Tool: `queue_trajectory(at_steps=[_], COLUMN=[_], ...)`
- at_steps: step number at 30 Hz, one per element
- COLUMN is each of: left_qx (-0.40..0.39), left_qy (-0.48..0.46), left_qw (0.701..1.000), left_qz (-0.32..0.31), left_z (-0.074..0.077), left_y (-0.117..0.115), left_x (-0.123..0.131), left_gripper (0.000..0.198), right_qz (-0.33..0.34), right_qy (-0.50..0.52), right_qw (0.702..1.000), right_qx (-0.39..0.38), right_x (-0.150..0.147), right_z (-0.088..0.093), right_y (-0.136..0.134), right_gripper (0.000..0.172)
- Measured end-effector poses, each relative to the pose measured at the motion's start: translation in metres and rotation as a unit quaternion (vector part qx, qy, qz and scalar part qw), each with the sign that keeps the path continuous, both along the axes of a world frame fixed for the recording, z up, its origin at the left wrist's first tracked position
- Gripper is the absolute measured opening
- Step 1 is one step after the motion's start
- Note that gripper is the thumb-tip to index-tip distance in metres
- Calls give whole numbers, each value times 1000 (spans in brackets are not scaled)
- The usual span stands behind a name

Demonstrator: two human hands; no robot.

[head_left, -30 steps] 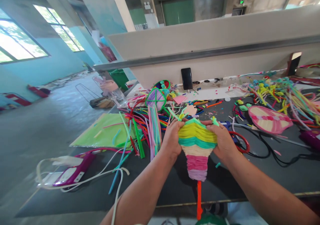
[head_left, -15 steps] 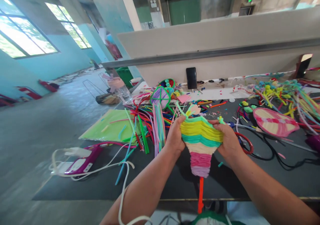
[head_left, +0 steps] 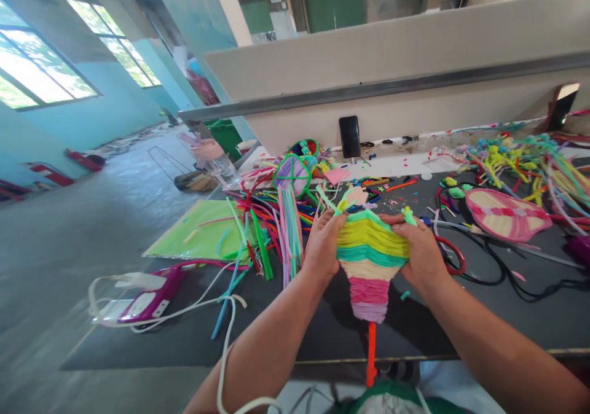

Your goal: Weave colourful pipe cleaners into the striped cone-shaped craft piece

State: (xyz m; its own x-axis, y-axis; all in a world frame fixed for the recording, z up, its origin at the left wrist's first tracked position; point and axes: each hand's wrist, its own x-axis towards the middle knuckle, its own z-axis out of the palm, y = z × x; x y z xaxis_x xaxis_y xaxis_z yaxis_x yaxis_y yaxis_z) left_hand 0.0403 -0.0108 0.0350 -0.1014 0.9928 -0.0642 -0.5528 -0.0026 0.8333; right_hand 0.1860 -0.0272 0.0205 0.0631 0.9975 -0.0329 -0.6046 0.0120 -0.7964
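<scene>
I hold a fan-shaped piece woven from pipe cleaners (head_left: 369,260) just above the dark table (head_left: 286,334). Its bands run yellow, teal, cream, pink and lilac down to an orange stem (head_left: 370,359). My left hand (head_left: 321,248) grips its left edge with fingers curled over the top. My right hand (head_left: 421,251) grips the right edge the same way, near a loose green end.
Loose pipe cleaners (head_left: 276,223) lie in heaps to the left, with a green sheet (head_left: 198,233) and a pink glue gun (head_left: 142,300) with white cord. A finished pink fan (head_left: 504,214), a red ring (head_left: 452,254) and black cable lie right. A phone (head_left: 349,136) leans on the partition.
Both hands keep their hold on the woven piece and have hardly moved on it. The view has shifted slightly, first right and then back left.
</scene>
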Motion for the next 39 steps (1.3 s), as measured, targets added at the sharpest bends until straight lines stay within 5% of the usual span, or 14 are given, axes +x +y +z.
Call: queue_trajectory(at_steps=[8, 13, 23, 39], left_qx=[-28, -32, -18, 1], left_qy=[-9, -12, -23, -24], left_qw=[999, 999, 1000, 1000], left_qz=[20, -23, -1, -1], left_z=[-1, -2, -8, -9], left_y=[5, 7, 13, 7], left_x=[2, 0, -6, -2], left_gripper=[27, 30, 25, 21], right_qz=[21, 51, 111, 53], right_qy=[18, 55, 158, 128], right_qw=[1000, 997, 979, 987], right_qx=[7, -7, 68, 83], right_x=[1, 1, -2, -3], right_z=[-3, -4, -1, -9], right_y=[4, 4, 3, 1], right_gripper=[16, 16, 23, 18])
